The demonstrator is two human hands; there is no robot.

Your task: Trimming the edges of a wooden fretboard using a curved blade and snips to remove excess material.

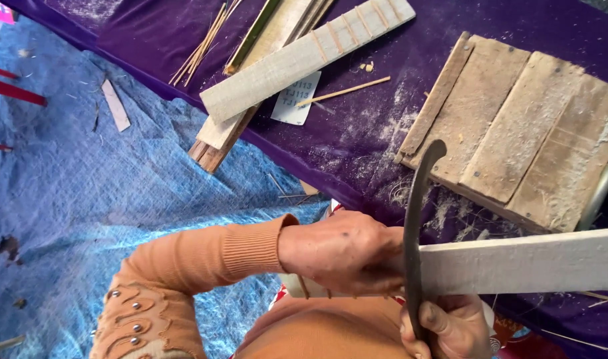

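Purple cloth (357, 143); hands grip blade (414, 233), slat (517, 262).

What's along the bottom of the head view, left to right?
Orange sleeve → left hand gripping the pale slat → curved dark blade across the slat, its handle in the right hand → slat's free end at the right edge.

Orange ribbed-cuff knit sleeve (204, 256), small silver studs along the upper sleeve, matching orange top, bare hands
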